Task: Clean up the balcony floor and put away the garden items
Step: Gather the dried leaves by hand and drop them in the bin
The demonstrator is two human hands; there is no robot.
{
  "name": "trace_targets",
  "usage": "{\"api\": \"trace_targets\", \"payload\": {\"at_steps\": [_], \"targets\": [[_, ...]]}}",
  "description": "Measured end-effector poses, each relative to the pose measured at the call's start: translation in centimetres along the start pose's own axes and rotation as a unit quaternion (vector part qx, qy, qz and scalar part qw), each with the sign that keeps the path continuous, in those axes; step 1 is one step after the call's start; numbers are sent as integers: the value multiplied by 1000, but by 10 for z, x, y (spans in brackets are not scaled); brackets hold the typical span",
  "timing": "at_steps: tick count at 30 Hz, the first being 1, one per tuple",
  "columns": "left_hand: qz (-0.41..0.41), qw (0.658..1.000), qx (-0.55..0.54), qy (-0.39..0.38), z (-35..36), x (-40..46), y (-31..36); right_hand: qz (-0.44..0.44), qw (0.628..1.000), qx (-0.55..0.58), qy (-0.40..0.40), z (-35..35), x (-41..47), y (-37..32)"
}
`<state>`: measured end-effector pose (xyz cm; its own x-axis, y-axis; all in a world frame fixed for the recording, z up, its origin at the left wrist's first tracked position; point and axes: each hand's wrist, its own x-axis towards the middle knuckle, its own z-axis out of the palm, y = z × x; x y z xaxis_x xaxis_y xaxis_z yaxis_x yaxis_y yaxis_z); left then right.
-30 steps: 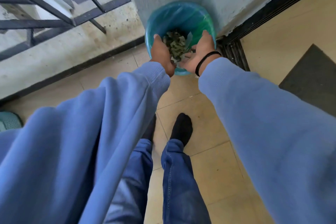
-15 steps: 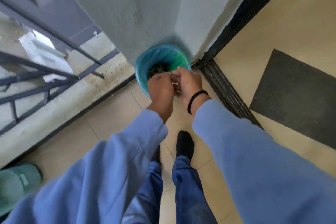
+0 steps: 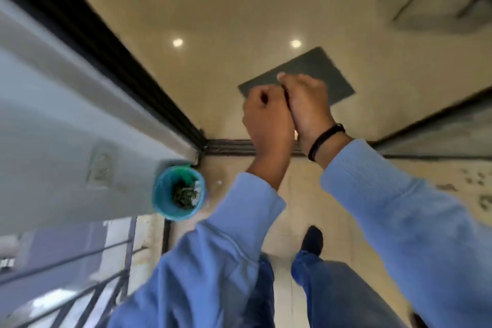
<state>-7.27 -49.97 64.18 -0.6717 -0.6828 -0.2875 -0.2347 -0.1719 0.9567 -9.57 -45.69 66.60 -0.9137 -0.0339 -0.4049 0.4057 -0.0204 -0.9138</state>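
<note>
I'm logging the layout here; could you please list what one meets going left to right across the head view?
Balcony railing → grey wall → blue-lined bin holding dry leaves → left hand → right hand, over the dark mat.

Left of centre, the bin point(image 3: 178, 193) is teal, holding dull green leaves point(image 3: 184, 196). Both sleeves point(image 3: 394, 210) are light blue, the jeans point(image 3: 327, 287) darker blue. The floor point(image 3: 226, 13) is glossy beige; the mat point(image 3: 338, 80) dark grey. A black band point(image 3: 323, 140) circles one wrist.
</note>
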Motion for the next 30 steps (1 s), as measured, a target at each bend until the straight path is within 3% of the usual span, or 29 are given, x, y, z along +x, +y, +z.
{"api": "trace_targets", "payload": {"at_steps": [4, 8, 13, 17, 23, 30], "targets": [[61, 993, 31, -91, 90, -85, 46, -59, 992, 42, 106, -114, -19, -62], [89, 969, 86, -213, 166, -186, 41, -54, 973, 99, 200, -245, -51, -67], [90, 903, 177, -381, 252, -308, -3, -20, 909, 178, 377, -398, -91, -32], [90, 829, 236, -499, 311, -386, -53, 10, 836, 238, 494, -496, -115, 12], [98, 701, 298, -640, 357, -457, -134, 64, 724, 308, 614, -579, -148, 83], [118, 491, 357, -786, 381, -516, -271, 122, 583, 336, 730, -642, -170, 218]]}}
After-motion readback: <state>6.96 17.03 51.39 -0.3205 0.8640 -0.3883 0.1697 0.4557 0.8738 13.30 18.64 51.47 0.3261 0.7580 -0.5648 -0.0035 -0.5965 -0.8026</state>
